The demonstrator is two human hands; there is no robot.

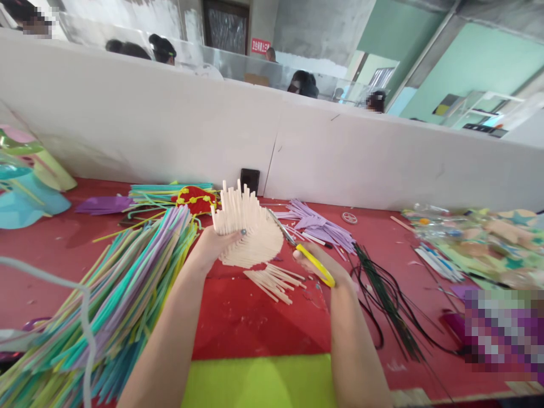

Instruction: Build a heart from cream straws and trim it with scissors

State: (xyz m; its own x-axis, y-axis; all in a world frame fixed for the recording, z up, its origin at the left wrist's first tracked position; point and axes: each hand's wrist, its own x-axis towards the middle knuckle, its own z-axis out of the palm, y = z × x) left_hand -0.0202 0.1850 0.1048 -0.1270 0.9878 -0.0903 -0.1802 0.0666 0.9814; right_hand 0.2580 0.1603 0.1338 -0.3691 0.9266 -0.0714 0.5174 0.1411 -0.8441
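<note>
My left hand (219, 243) grips a round cream-coloured piece made of many narrow strips (261, 235), its upper left edge standing up in uneven ends. The thumb lies across its face. In my right hand (310, 258) is a pair of scissors with yellow handles (317, 266); the blades point up and left and reach the right edge of the round piece. Whether the blades are apart I cannot tell. Below the piece, several loose cream strips (276, 280) lie scattered on the red table.
A large bundle of coloured strips (127, 283) fills the left side. Purple strips (321, 226) lie behind my right hand. Dark thin stems (386, 300) and a black cable are at the right, near cut-out shapes (510, 238). A white partition (191, 124) bounds the back.
</note>
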